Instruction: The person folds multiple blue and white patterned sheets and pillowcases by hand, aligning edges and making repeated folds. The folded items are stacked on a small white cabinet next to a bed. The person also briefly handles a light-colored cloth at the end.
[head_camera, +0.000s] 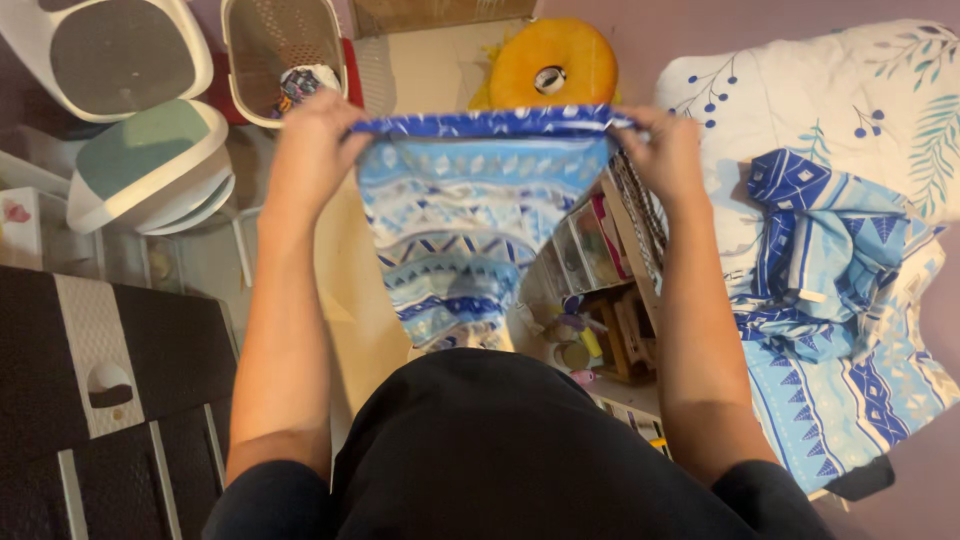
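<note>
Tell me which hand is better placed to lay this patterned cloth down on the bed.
Probably the right hand. It grips the blue patterned cloth at its top corner on the side nearest the bed, where matching blue fabric already lies. The left hand holds the far corner, over the white stools.

Black short-sleeved top, black garment below, bare forearms, no jewellery

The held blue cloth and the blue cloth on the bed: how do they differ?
The held cloth hangs stretched between left hand and right hand; the bed cloth lies crumpled, untouched. The held cloth looks narrower; the bed cloth spreads wider. Both share a blue-white geometric pattern.
</note>
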